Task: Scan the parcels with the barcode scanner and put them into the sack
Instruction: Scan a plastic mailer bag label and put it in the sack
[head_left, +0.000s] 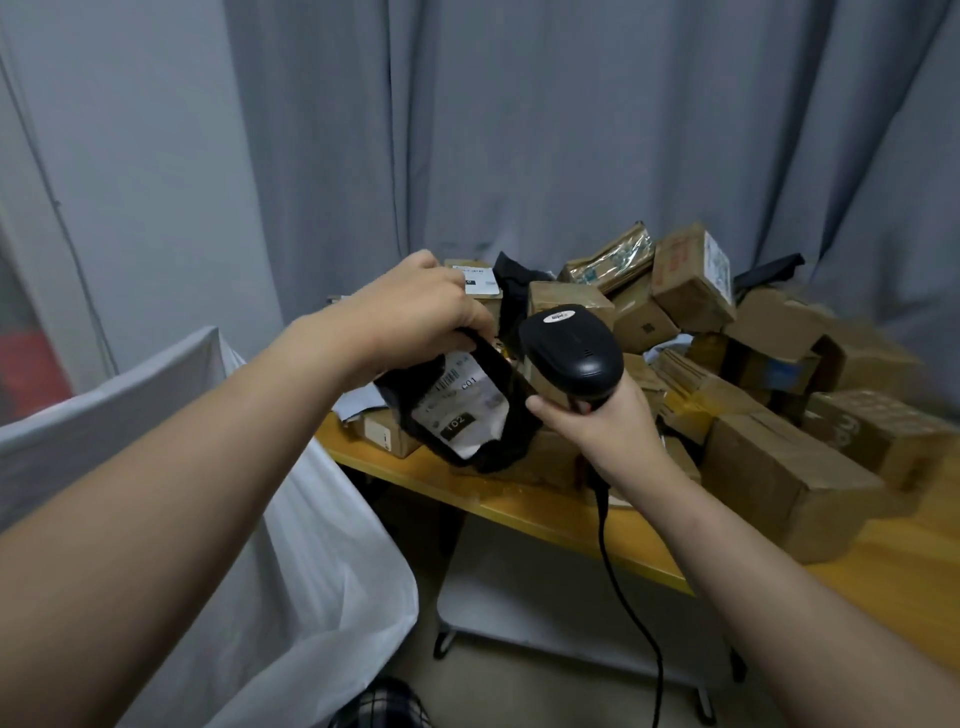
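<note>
Two grips work above the near edge of the yellow worktop (545, 514). The left grip (415, 306) pinches the top edge of a black parcel bag (511, 415) with curled fingers. The bag hangs tilted, its white label (460, 402) turned up toward the camera. It is held over the left end of the worktop and is not in the sack. The right grip (597, 421) is clenched round the handle of a black barcode scanner (571, 353). The scanner's head sits just beside the bag's right edge. Its black cable (618, 587) drops from the handle past the worktop's front edge. The white sack (322, 545) stands open at the left, under the left forearm. Brown cardboard boxes (779, 467) are heaped on the worktop behind and to the right of both grips. A grey curtain (519, 130) hangs behind the heap.
</note>
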